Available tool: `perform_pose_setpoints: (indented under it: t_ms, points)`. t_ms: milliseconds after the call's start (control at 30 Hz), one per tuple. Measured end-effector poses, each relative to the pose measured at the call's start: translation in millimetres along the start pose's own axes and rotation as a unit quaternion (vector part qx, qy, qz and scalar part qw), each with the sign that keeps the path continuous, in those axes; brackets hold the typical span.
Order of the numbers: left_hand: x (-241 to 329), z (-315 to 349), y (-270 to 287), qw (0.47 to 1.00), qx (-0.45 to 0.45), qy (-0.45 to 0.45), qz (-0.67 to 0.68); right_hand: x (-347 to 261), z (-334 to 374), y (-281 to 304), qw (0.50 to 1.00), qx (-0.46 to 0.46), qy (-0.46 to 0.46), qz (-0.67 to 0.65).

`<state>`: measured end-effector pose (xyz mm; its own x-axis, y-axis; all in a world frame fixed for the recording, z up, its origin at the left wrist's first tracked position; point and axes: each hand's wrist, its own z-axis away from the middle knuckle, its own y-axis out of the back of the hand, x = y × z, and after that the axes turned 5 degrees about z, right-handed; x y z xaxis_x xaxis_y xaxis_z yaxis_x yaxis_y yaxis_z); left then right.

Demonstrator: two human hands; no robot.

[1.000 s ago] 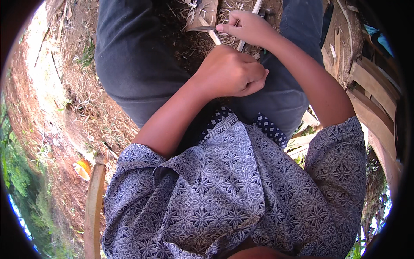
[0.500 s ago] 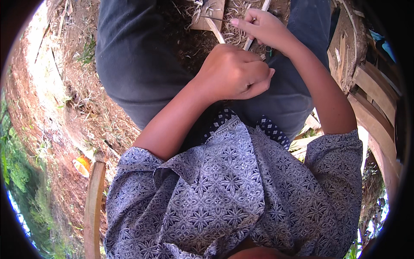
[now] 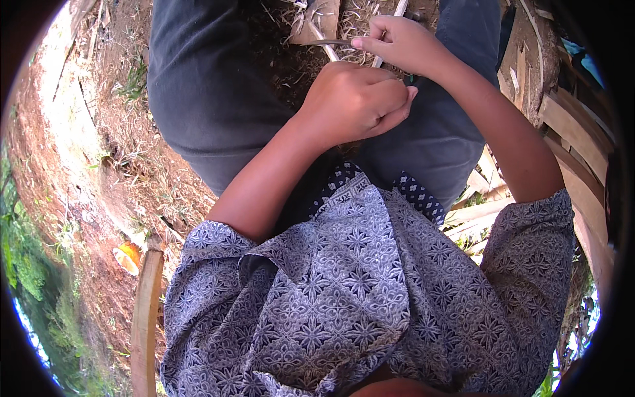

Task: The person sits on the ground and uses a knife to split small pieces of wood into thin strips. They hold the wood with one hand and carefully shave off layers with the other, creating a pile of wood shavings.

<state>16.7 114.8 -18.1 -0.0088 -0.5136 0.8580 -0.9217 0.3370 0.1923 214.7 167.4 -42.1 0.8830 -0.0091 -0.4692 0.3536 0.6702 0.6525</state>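
Pale thin bamboo strip [image 3: 387,36] runs between the knees, steadied for working. Left hand [image 3: 354,102], a closed fist just below it, grips something hidden; right hand [image 3: 397,43] pinches the strip's upper part. Split bamboo slats [image 3: 575,132] lie right of it; dry litter crowds around.

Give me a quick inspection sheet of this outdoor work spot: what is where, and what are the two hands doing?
Surface: bare reddish ground strewn with dry grass; no table.
Job's things: a thin pale strip running up between the knees, and a dark curved blade-like piece.
Clutter: pale shavings on the ground between the legs; split wood slats piled at the right.
Hands: left hand closed in a fist around something hidden; right hand pinching the strip.
Cables: nothing seen.
Surroundings: green plants at far left; a curved wooden piece at lower left.
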Motion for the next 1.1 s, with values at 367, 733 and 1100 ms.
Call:
perform_pose_setpoints:
  t_ms: [367,733,1100]
  points:
    - [1.2,0.9,-3.0,0.999,-0.031,-0.007,0.007,17.0,-71.4,-31.7,0.996,0.050,-0.075,0.025]
    - [2.3,1.5,3.6,0.999,-0.029,0.002,0.022,-23.3,15.4,19.0,0.993,-0.034,-0.091,-0.064]
    - [-0.4,2.4,5.3,0.999,-0.042,0.007,0.014,12.5,-7.4,-9.8,1.000,-0.015,-0.020,-0.014]
